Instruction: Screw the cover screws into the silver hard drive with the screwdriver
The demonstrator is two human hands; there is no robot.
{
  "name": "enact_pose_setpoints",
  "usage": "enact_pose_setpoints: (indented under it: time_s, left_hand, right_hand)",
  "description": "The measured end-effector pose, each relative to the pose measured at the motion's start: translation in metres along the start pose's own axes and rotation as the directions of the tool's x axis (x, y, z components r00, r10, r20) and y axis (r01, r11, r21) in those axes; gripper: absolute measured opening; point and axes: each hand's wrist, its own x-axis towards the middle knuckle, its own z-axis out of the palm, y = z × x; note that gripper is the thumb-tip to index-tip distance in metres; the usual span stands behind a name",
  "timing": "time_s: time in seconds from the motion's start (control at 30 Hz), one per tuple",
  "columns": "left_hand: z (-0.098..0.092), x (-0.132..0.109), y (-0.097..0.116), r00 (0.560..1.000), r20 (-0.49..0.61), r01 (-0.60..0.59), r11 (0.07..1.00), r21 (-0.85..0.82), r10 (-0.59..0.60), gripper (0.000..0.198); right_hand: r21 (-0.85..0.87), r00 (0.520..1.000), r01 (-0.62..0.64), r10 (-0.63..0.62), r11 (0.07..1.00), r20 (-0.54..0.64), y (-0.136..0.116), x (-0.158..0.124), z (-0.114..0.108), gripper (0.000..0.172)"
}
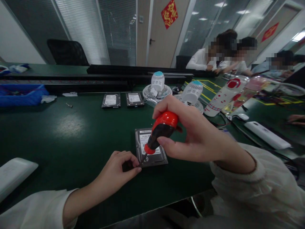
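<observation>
My right hand grips a red-and-black screwdriver by its stubby handle, tilted with its shaft running down to the left. The tip meets the near left corner of a hard drive, which lies label up on the green table. Thumb and fingers of my left hand are pinched together at that same corner, right by the screwdriver tip. Whatever is between them, if anything, is too small to make out. My right hand and the screwdriver cover part of the drive's label.
Two more hard drives lie farther back, beside white fans. A blue bin stands at left, with a white object nearer me. Bottles, cables and a power strip are at right. Other people sit beyond.
</observation>
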Motion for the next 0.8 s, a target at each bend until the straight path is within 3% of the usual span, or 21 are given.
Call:
enact_pose_setpoints:
  time_s: [0.23,0.37,0.47,0.7,0.8]
  left_hand:
    - [0.002,-0.004,0.001,0.999,-0.041,0.013,1.000,-0.018,-0.014,0.012]
    - [0.003,-0.006,0.005,0.998,-0.041,0.041,0.999,-0.035,-0.043,0.010]
    - [0.004,-0.006,0.005,0.998,-0.034,0.060,0.998,-0.031,-0.061,0.011]
    - [0.006,-0.007,0.000,0.996,-0.078,0.044,0.999,0.002,-0.043,0.009]
    - [0.005,-0.007,0.002,0.998,-0.052,0.037,0.999,0.011,-0.036,0.009]
  right_hand:
    - [-0.071,1.000,-0.028,0.028,0.997,0.007,0.000,0.004,-0.004,0.039]
    - [-0.017,0.998,-0.016,0.017,1.000,0.064,0.005,0.009,-0.007,0.028]
    - [0.011,0.996,-0.004,0.003,1.000,0.088,0.009,0.008,-0.006,0.030]
    - [0.032,0.997,-0.002,0.005,0.999,-0.074,0.006,0.001,0.001,0.035]
    - [-0.004,0.997,-0.007,0.006,1.000,-0.076,0.006,0.003,0.002,0.034]
